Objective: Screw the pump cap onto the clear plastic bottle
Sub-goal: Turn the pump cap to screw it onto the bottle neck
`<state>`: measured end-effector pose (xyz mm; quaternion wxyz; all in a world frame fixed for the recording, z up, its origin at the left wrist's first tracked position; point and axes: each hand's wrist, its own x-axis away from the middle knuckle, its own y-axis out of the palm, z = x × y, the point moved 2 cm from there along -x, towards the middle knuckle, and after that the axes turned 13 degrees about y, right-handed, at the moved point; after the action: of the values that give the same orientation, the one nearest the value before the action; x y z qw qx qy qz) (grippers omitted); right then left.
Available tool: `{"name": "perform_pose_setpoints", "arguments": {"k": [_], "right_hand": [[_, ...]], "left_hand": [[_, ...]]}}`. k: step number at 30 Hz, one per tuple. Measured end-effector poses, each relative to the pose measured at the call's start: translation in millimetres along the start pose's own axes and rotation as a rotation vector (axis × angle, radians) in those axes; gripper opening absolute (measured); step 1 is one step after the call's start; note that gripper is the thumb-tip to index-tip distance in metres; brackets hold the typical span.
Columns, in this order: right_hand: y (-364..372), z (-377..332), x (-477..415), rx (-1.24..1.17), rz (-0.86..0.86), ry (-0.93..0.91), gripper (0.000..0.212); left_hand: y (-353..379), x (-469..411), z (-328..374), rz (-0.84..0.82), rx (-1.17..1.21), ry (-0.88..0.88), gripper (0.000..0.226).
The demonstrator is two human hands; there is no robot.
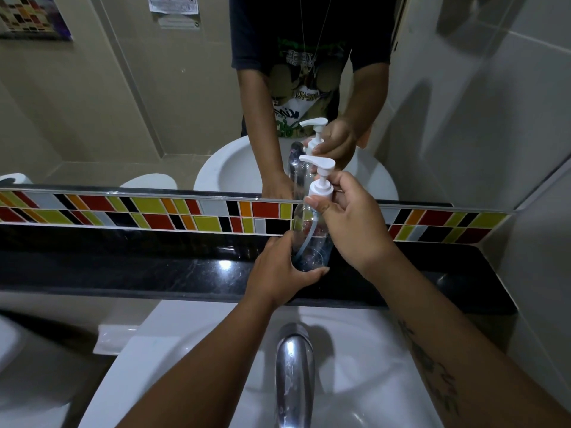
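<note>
- Over the black tabletop (123,267), at 12 o'clock from the faucet (293,372), you are holding the clear plastic bottle (310,239) nearly upright, its long axis running 6 to 12.
- Your left hand (281,273) is clamping its base from 8 o'clock.
- Your right hand (352,223) is pinching the pump cap (321,183) collar from 3 o'clock, wrist cocked, likely twisting it onto the neck.
</note>
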<state>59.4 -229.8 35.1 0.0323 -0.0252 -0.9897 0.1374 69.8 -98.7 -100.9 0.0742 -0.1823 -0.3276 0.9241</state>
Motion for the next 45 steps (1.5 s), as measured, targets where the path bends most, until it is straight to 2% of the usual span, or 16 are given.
{"name": "perform_pose_setpoints", "arguments": {"k": [5,17,25,28,33,35,37,40,45], "right_hand": [[-12.7,-6.1,-1.0,0.001,-0.202,0.05,0.047],[4.4,-0.3,2.1,0.039,0.055,0.011,0.036],[12.1,-0.3,4.2,0.016,0.103,-0.016,0.025],[6.1,0.8,3.7,-0.032,0.037,-0.003,0.034],[-17.2,-9.6,7.4,-0.073,0.0,0.01,0.067],[-29.4,-21.2,7.6,-0.051,0.034,-0.02,0.069],[-39.9,-35.2,5.8,0.002,0.053,-0.068,0.062],[-45.2,-52.5,0.6,0.17,0.022,-0.107,0.048],[-40.5,-64.1,-2.7,0.388,-0.013,-0.131,0.043]], "left_hand": [[-0.7,-1.0,-0.6,-0.002,-0.004,-0.004,0.073],[-1.4,0.1,0.0,0.01,0.025,0.002,0.072],[-2.3,0.9,1.5,-0.01,0.036,0.002,0.078],[-3.0,0.2,1.3,-0.011,0.017,-0.006,0.075],[-2.8,0.3,1.2,-0.014,-0.006,-0.018,0.073],[-3.0,0.5,1.6,-0.009,-0.011,-0.012,0.073],[-3.5,0.6,2.4,-0.008,-0.019,-0.012,0.071],[-4.1,1.0,3.6,-0.004,-0.02,-0.014,0.068],[-4.6,0.9,4.1,-0.008,-0.018,-0.014,0.072]]}}
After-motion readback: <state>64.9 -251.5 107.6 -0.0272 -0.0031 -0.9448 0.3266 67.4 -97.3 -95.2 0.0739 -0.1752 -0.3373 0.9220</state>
